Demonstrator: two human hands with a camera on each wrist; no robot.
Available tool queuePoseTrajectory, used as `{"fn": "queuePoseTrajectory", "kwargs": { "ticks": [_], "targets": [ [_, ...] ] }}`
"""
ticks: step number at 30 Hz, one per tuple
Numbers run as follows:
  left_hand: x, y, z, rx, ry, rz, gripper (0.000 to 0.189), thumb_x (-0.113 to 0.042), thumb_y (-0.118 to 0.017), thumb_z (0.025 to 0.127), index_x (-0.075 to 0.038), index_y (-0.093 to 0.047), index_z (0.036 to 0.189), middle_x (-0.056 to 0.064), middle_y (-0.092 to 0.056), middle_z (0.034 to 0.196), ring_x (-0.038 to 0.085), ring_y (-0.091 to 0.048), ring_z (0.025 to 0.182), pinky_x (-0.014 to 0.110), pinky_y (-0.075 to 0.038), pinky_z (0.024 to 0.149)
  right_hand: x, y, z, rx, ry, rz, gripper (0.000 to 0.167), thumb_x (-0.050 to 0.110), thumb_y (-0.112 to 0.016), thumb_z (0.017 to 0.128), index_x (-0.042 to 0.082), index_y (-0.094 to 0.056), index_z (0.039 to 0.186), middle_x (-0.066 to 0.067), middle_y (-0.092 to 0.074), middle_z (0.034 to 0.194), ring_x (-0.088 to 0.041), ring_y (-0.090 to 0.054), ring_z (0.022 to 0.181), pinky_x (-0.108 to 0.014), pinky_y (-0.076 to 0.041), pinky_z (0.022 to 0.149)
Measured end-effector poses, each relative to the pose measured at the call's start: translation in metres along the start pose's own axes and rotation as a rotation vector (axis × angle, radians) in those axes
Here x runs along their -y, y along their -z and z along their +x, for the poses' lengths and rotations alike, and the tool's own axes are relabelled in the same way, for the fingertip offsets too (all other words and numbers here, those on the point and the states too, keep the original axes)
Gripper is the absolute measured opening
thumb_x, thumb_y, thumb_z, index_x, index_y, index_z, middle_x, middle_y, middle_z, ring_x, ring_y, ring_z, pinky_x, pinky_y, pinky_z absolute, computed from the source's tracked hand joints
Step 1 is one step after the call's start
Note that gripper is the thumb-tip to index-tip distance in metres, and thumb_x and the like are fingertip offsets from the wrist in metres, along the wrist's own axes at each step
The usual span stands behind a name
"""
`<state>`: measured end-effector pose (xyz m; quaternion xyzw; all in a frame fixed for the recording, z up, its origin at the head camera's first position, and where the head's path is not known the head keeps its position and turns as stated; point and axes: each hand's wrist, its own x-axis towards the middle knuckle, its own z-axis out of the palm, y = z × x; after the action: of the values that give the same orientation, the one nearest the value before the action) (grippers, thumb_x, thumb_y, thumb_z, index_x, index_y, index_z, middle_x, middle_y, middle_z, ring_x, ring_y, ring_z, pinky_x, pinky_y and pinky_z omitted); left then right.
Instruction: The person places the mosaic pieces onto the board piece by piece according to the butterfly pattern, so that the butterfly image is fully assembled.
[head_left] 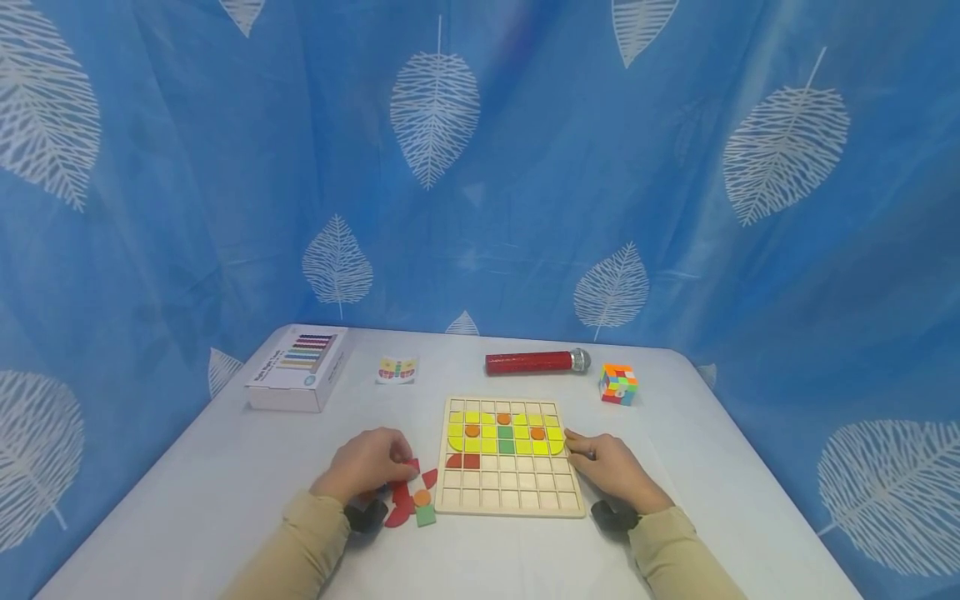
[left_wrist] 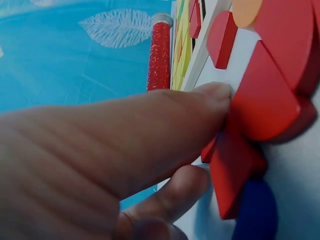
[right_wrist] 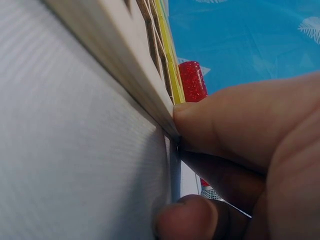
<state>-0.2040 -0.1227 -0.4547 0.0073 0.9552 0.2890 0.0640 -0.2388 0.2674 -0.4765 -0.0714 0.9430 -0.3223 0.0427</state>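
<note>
A wooden grid board [head_left: 510,500] lies on the table, holding yellow pieces [head_left: 457,445], green squares [head_left: 506,440], orange discs [head_left: 504,419] and two red pieces [head_left: 471,461]. To its left, my left hand [head_left: 369,458] pinches a red piece [head_left: 414,466] between thumb and finger, over a loose pile. That pile has red pieces [left_wrist: 265,100], an orange disc [head_left: 422,497] and a green square [head_left: 426,516]. My right hand [head_left: 613,472] grips the board's right edge, its thumb [right_wrist: 200,122] against the wooden side. Some of the right fingers are hidden.
Behind the board lie a small pattern card [head_left: 396,371] and a red microphone [head_left: 528,362]. A white box [head_left: 296,371] stands at the back left, and a puzzle cube [head_left: 618,384] at the back right. A blue leaf-print curtain [head_left: 510,208] hangs behind the table.
</note>
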Motion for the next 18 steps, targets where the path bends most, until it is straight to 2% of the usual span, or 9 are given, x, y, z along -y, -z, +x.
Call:
{"fn": "queuePoseTrajectory", "kwargs": {
  "ticks": [6, 11, 15, 18],
  "targets": [
    [-0.003, 0.000, 0.000, -0.002, -0.003, -0.033, 0.026, -0.027, -0.089, 0.080, -0.017, -0.069, 0.093, -0.001, -0.064, 0.081, 0.017, -0.060, 0.068, 0.028, -0.054, 0.060, -0.001, -0.001, 0.000, -0.002, 0.005, -0.002, 0.039, 0.018, -0.070, 0.095, 0.009, -0.068, 0.133, -0.003, -0.058, 0.149, -0.037, -0.045, 0.145, -0.058, -0.037, 0.114],
    [-0.008, 0.000, 0.001, -0.048, -0.011, -0.094, 0.018, -0.026, -0.085, 0.085, -0.021, -0.069, 0.093, -0.002, -0.065, 0.090, 0.017, -0.059, 0.075, 0.029, -0.054, 0.058, -0.002, -0.001, 0.001, -0.004, 0.015, -0.008, 0.039, 0.018, -0.070, 0.096, 0.009, -0.068, 0.134, -0.002, -0.058, 0.149, -0.036, -0.045, 0.145, -0.058, -0.038, 0.114],
    [-0.013, -0.005, 0.005, -0.099, -0.053, -0.136, 0.013, -0.027, -0.083, 0.087, -0.024, -0.071, 0.093, -0.005, -0.067, 0.095, 0.015, -0.058, 0.084, 0.030, -0.054, 0.066, -0.002, -0.001, 0.002, -0.004, 0.019, -0.012, 0.039, 0.019, -0.070, 0.096, 0.010, -0.068, 0.134, -0.002, -0.058, 0.149, -0.036, -0.046, 0.144, -0.058, -0.038, 0.114],
    [-0.019, -0.012, 0.009, -0.108, -0.088, -0.180, 0.010, -0.026, -0.081, 0.088, -0.024, -0.073, 0.094, -0.006, -0.067, 0.095, 0.015, -0.058, 0.087, 0.029, -0.054, 0.071, -0.002, 0.000, 0.002, 0.000, 0.015, -0.011, 0.039, 0.019, -0.070, 0.096, 0.009, -0.068, 0.134, -0.002, -0.058, 0.149, -0.037, -0.046, 0.144, -0.059, -0.038, 0.114]
  ]
}}
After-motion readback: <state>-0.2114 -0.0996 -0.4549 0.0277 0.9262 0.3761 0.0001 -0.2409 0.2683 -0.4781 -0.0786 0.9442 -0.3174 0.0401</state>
